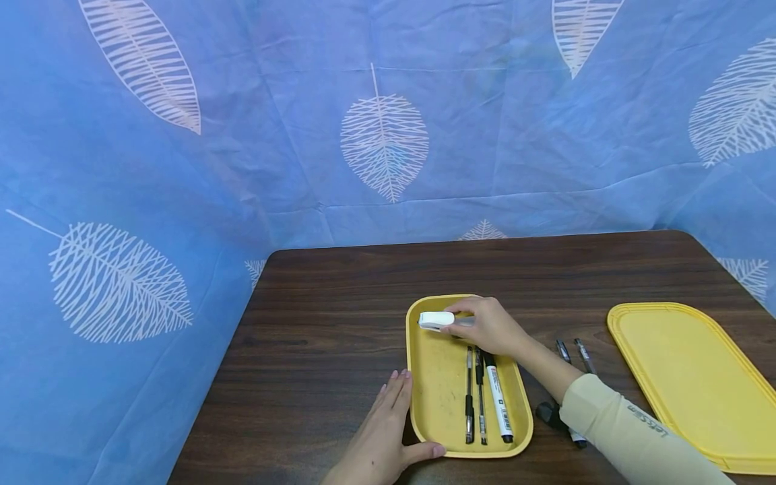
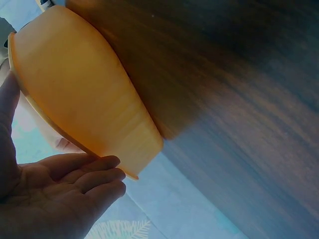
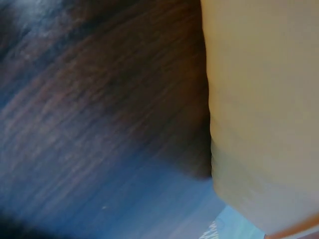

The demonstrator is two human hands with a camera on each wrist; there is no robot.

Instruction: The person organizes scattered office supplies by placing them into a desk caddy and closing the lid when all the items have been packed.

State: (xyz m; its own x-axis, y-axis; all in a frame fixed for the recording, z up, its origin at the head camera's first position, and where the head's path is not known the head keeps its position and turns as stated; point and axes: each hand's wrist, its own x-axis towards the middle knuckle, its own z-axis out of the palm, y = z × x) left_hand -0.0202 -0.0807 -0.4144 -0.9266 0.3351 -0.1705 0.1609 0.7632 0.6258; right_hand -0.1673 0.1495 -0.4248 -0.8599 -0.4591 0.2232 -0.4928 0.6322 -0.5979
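Note:
A yellow tray (image 1: 442, 377) stands on the table, holding two slim black pens (image 1: 469, 394) and a white marker (image 1: 498, 397) side by side. Over its far end my right hand (image 1: 485, 325) grips a white stapler (image 1: 436, 320) between thumb and fingers. My left hand (image 1: 388, 424) rests against the tray's near left corner, fingers fairly straight along the left rim and thumb at the front rim. In the left wrist view, the left hand's fingers (image 2: 94, 174) touch the tray's outer wall (image 2: 75, 79). The right wrist view shows mostly the tray's side (image 3: 264, 99).
Right of the tray, partly under the right forearm, lie two more pens (image 1: 564, 351) and a black object (image 1: 548, 413). A yellow lid or flat tray (image 1: 697, 377) lies farther right on the dark wooden table (image 1: 327, 323). Blue leaf-patterned cloth (image 1: 291, 135) hangs behind.

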